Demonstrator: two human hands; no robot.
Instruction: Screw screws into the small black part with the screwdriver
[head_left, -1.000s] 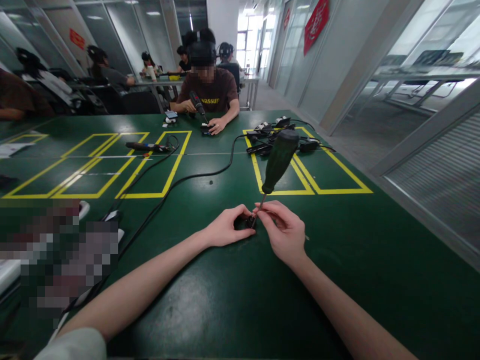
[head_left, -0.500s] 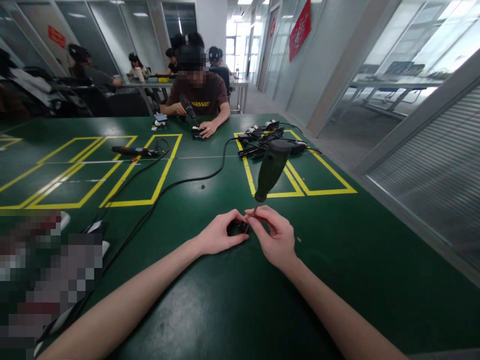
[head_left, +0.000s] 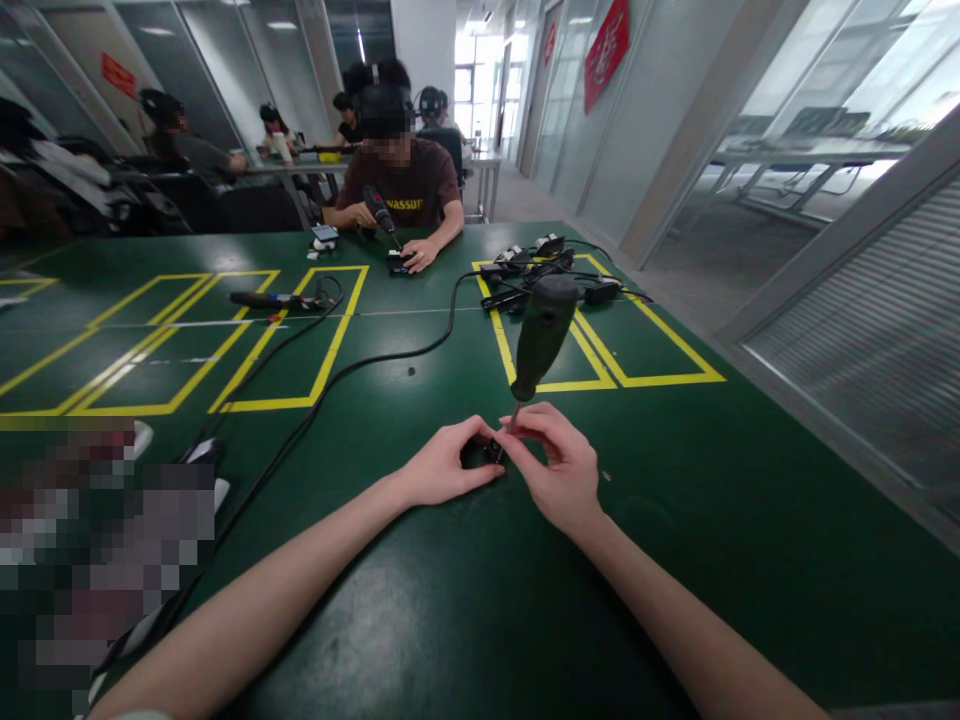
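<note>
A screwdriver (head_left: 545, 335) with a thick dark green handle stands tilted, handle up and leaning right. Thumb and fingers of my right hand (head_left: 561, 465) pinch its thin metal shaft just below the handle. The tip reaches down to a small black part (head_left: 492, 450) on the table. My left hand (head_left: 450, 462) curves round that part from the left, thumb and fingers closed on it. Most of the part is hidden by my fingers, so its kind does not show.
Black cables and adapters (head_left: 529, 278) lie heaped on the green table (head_left: 420, 620) at the far right. One cable (head_left: 360, 362) runs toward the left front. A dark pen-like tool (head_left: 274, 300) lies left. Across the table, a person (head_left: 409, 185) holds a power drill (head_left: 381, 212) over a small device.
The view has shifted slightly, so most things sit a little further right. Both hands keep their hold, and the screwdriver stays at the black part with a similar tilt.
</note>
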